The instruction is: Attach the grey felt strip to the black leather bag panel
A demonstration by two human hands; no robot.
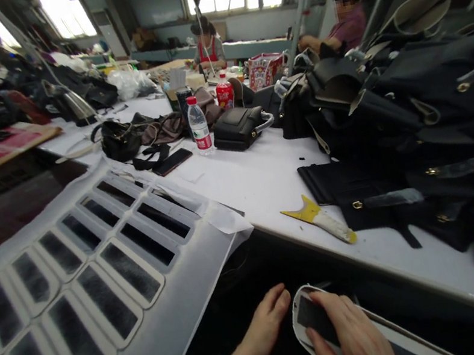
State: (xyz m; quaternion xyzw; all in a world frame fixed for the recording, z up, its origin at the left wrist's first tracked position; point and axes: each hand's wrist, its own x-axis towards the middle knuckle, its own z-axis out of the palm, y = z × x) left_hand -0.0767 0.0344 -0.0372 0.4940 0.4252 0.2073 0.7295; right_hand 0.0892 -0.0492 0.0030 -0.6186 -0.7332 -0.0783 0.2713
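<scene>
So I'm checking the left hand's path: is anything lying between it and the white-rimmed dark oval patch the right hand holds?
Nothing visible. The left hand lies open just left of the white-rimmed dark oval patch, apart from it by a bare dark gap. The right hand grips the patch from its right side.

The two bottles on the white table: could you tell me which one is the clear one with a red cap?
It is the taller water bottle, standing nearer the camera beside the black phone. The other, the red bottle behind it, is shorter and red all over.
</scene>
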